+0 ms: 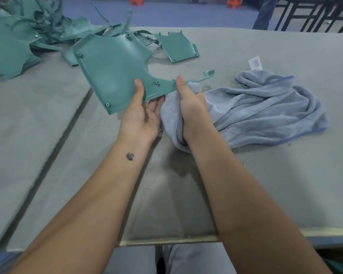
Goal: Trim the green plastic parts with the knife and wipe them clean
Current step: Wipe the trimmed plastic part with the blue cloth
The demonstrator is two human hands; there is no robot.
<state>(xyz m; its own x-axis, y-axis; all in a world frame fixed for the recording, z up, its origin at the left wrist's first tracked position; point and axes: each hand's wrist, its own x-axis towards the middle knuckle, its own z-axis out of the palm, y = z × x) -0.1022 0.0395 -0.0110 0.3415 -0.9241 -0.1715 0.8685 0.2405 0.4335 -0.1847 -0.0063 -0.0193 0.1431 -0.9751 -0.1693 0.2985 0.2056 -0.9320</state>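
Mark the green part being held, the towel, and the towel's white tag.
Green part (111, 72), head view, middle of its broad face.
Towel (265, 113), head view, bunched middle on the table.
White tag (255, 63), head view, centre of the label.

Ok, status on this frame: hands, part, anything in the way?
Left hand holds green part. Right hand grips blue towel against its edge. No knife visible. Nothing obstructing.

The scene is seen from a single head-worn wide-angle camera, aimed forward and down over the grey felt-covered worktable, with both forearms taken in at close range (straight edges are bowed toward the borders) and a blue floor beyond.
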